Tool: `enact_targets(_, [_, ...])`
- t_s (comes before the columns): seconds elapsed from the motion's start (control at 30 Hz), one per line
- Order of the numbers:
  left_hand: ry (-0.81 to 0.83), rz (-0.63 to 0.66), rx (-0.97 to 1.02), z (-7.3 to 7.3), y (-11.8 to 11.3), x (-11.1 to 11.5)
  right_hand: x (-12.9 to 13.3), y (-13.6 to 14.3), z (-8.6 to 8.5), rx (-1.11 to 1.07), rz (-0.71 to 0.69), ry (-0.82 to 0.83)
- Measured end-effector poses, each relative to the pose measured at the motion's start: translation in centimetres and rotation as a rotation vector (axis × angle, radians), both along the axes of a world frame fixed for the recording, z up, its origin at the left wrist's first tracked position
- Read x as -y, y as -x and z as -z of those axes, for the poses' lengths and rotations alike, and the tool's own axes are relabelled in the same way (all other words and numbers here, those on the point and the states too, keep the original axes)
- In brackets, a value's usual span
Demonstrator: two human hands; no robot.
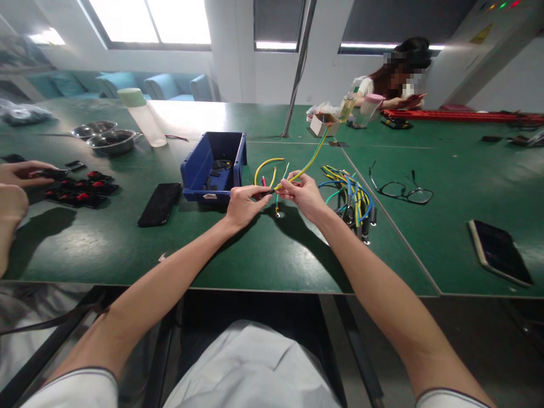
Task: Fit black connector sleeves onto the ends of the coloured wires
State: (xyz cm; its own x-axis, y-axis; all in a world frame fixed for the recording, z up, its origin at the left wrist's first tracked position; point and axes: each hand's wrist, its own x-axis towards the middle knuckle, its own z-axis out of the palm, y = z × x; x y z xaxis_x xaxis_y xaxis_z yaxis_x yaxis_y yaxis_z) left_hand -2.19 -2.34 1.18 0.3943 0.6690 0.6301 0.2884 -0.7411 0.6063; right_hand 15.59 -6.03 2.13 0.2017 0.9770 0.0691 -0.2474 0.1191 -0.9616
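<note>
A yellow-green wire runs between my hands, its free end rising toward the far right. My right hand pinches the wire just right of a dark sleeve. The fingers of my left hand are closed on that black sleeve at the wire's near end, and they hide part of it. Close behind my hands lie a few short loose wires, yellow, red and green. One green wire below my fingers ends in a ring terminal. To the right lies a bundle of blue, yellow and green wires with black sleeves.
A blue bin with small black parts stands left of my hands, beside a black phone. Glasses and another phone lie right. At far left a co-worker's hand touches black-red parts. A metal pole stands ahead.
</note>
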Motion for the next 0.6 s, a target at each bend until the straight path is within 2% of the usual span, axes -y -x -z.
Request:
enact_targets(0.2, [0.043,0.022,0.004,0.0,-0.1,0.1,-0.3,0.1,0.3,0.036,0.084,0.013])
enact_targets(0.47, [0.105,0.189,-0.067,0.4,-0.4,0.2,-0.4,-0.6,0.0,0.053,0.148,0.032])
enact_targets(0.6, [0.082,0.216,-0.090,0.7,-0.4,0.1,-0.4,-0.9,-0.2,0.076,0.163,0.054])
